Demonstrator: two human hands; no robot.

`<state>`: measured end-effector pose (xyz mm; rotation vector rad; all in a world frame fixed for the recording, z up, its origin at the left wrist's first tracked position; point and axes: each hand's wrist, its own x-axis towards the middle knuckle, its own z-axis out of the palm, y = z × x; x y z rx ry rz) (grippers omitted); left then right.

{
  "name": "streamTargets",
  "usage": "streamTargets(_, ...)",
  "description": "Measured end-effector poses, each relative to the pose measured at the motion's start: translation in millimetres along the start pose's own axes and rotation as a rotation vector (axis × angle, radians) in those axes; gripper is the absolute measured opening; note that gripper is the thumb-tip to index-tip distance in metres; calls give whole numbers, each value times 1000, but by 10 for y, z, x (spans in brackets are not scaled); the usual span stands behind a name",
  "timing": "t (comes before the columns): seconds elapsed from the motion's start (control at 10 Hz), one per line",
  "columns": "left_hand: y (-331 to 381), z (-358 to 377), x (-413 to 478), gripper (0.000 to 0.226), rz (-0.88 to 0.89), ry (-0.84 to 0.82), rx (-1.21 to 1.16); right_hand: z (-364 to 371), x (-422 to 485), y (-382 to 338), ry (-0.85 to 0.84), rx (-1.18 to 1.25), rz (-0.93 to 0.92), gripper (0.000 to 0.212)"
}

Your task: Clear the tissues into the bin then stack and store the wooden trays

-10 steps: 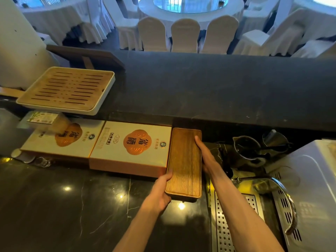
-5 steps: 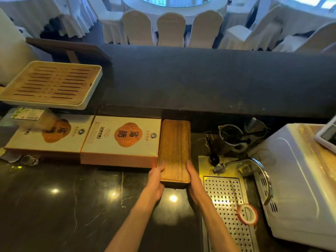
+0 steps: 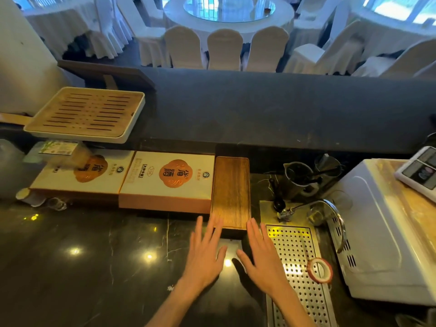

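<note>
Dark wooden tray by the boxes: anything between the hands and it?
Nothing visible. The left hand and right hand, both open, sit at the near end of the long dark wooden tray, one by each corner.

Head-worn wide-angle camera looks forward and down, close over the marble counter [image 3: 70, 279], banquet table [image 3: 172, 13] at 12 o'clock.
</note>
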<state>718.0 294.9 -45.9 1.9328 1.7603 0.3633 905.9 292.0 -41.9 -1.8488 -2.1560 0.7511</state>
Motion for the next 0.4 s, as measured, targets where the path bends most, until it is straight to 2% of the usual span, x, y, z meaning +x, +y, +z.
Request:
streamTargets(0.1, -2, 6, 19, 79, 9, -82, 213, -43, -11, -37, 8, -99, 4, 79)
streamTargets(0.2, 87, -141, 112, 74, -29, -130, 262, -180, 61, -113, -41, -218, 32, 79)
streamTargets(0.3, 197, -334, -89, 70, -44, -67, 244, -324, -99, -231, 2, -242, 44, 76)
streamTargets(0.4, 238, -535, -376, 72, -22, 12, 306, -421, -339, -317, 122, -294, -15, 77)
